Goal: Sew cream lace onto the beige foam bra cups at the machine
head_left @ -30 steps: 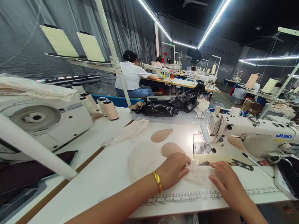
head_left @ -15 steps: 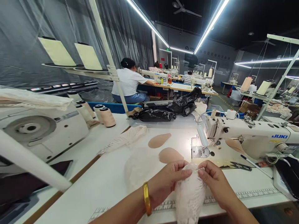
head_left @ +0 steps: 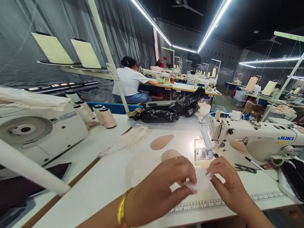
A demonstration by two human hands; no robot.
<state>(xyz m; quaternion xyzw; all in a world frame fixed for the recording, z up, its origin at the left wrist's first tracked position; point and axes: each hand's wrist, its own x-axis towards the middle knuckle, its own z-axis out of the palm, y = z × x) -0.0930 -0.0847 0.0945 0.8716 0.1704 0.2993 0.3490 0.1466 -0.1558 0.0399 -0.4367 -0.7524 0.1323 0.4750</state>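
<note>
My left hand (head_left: 161, 185), with a gold bangle at the wrist, is closed in a pinch over the table. A small whitish bit of lace fabric (head_left: 190, 186) shows between its thumb and fingers; the rest of it is out of sight. To its right, my right hand (head_left: 229, 183) has thumb and fingers drawn together. A pale speck shows at those fingertips, too small to make out. Beyond the hands lie two beige teardrop-shaped pads, a far one (head_left: 161, 142) and a nearer one (head_left: 172, 154) partly covered by my left hand. The sewing machine (head_left: 258, 134) stands at right.
White lace fabric (head_left: 124, 139) lies left of the pads. Thread snips (head_left: 245, 168) and a pen (head_left: 261, 168) rest at right. A printed ruler strip (head_left: 199, 205) runs along the near edge. Black plastic bags (head_left: 161, 115) and thread cones (head_left: 106, 117) stand behind. A person (head_left: 130, 80) sits farther back.
The lace piece that hung between both hands has dropped mostly out of view. My hands have moved slightly apart, the left one turning with its back upward.
</note>
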